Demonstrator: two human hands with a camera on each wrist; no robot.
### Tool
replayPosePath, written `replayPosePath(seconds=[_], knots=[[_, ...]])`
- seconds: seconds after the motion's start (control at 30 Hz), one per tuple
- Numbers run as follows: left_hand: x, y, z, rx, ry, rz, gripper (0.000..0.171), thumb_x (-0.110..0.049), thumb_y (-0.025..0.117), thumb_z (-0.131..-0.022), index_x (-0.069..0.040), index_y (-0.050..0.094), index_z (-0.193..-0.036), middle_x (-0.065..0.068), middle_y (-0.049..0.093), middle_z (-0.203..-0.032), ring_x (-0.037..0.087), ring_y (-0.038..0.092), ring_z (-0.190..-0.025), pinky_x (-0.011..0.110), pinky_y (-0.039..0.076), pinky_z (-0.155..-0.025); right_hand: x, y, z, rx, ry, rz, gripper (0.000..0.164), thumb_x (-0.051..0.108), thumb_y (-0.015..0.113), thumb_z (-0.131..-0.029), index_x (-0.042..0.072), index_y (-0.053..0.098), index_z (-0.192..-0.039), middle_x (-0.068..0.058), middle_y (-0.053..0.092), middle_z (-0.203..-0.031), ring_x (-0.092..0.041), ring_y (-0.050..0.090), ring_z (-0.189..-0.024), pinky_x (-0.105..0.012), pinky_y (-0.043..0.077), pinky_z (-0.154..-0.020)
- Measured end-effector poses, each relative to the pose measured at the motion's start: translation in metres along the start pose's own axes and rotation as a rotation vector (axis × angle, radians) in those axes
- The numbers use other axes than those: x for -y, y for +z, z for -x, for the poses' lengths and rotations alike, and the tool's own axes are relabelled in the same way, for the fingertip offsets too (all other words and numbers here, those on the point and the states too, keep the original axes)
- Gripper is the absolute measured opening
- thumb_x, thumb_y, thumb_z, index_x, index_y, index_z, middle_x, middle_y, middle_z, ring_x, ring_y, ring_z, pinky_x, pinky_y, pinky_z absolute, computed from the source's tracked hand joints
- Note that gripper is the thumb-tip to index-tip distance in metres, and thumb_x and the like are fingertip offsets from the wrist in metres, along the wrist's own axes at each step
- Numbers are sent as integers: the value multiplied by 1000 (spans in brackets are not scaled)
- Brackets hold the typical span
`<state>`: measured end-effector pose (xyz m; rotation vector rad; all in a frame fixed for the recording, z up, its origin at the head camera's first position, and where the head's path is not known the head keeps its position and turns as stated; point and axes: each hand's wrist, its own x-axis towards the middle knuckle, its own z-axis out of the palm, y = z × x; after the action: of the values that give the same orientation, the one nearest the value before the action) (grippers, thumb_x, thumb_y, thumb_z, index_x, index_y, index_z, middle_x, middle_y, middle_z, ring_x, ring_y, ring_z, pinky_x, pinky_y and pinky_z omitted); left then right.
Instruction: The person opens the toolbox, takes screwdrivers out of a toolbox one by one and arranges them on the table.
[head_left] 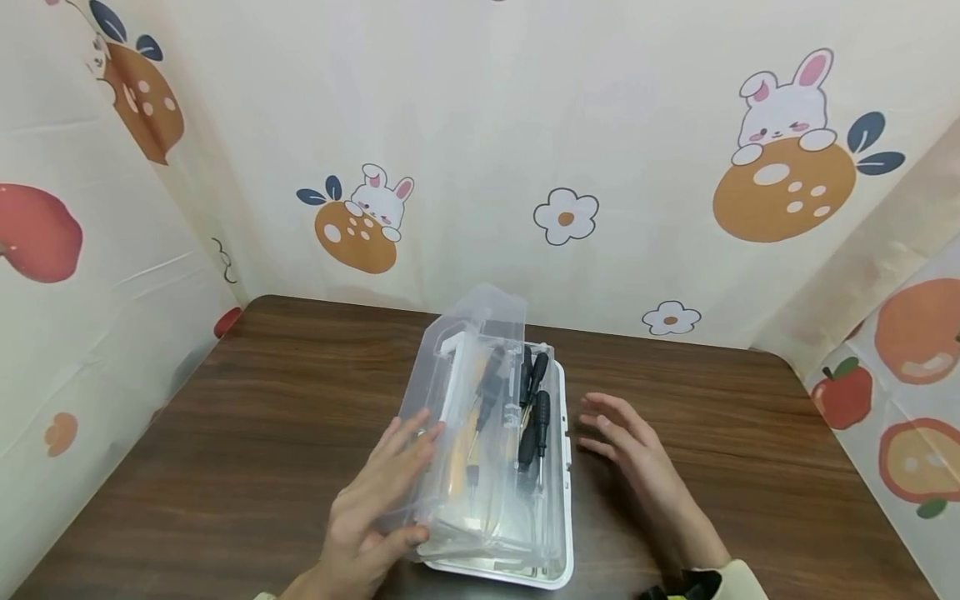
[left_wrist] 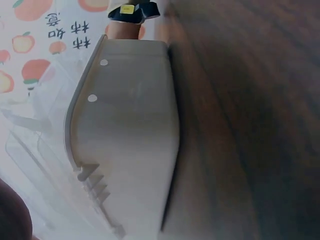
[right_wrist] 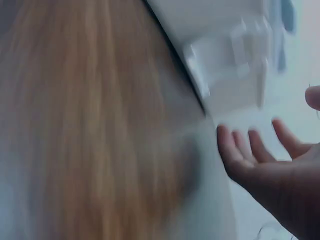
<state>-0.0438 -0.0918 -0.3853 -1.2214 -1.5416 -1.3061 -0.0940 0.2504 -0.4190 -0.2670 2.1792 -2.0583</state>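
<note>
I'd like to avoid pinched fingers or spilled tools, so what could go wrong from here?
The clear lid leans partly open with the left hand at its edge; if it slips, it might drop onto the right hand, should that reach in.

The black-handled screwdrivers lie close together, some overlapping, so lifting one could drag another.

The right hand isn't steadying the white box, so pushing the lid might shift it.

Bare left hand (head_left: 375, 508), bare right hand (head_left: 641, 457), pale cream sleeve (head_left: 740, 582), black wrist strap (left_wrist: 144, 12) with yellow label (left_wrist: 127, 9)

homelike nook, wood-grain table (head_left: 300, 417), bunny-and-fruit printed fabric walls (head_left: 465, 167)
</note>
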Motion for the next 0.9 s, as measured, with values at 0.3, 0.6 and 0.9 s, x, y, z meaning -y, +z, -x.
replayPosePath(seconds=[0.3, 0.6, 0.9], knots=[[-13, -9, 8, -35, -110, 167, 64, -16, 43, -112, 19, 13, -157, 29, 25, -168, 31, 27, -160, 31, 23, -130, 10, 47, -14, -74, -14, 381, 68, 14, 55, -108, 10, 20, -166, -23, 27, -169, -48, 32, -154, -63, 35, -120], [-28, -25, 45, -173, -403, 85, 55, 0, 33, -110, 17, 12, -159, 17, 27, -172, 18, 30, -159, 19, 26, -126, 0, 58, -12, -108, -46, 453, 77, 7, 56, -103, 14, 15, -168, -25, 32, -167, -45, 39, -149, -61, 47, -109], [-29, -42, 50, -318, -431, 404, 62, 5, 23, -108, 3, -1, -165, 18, 35, -165, 22, 40, -152, 33, 44, -118, -8, 61, -11, -119, -56, 400, 76, 10, 57, -105, 23, 17, -168, -22, 35, -167, -47, 42, -148, -63, 46, -109]])
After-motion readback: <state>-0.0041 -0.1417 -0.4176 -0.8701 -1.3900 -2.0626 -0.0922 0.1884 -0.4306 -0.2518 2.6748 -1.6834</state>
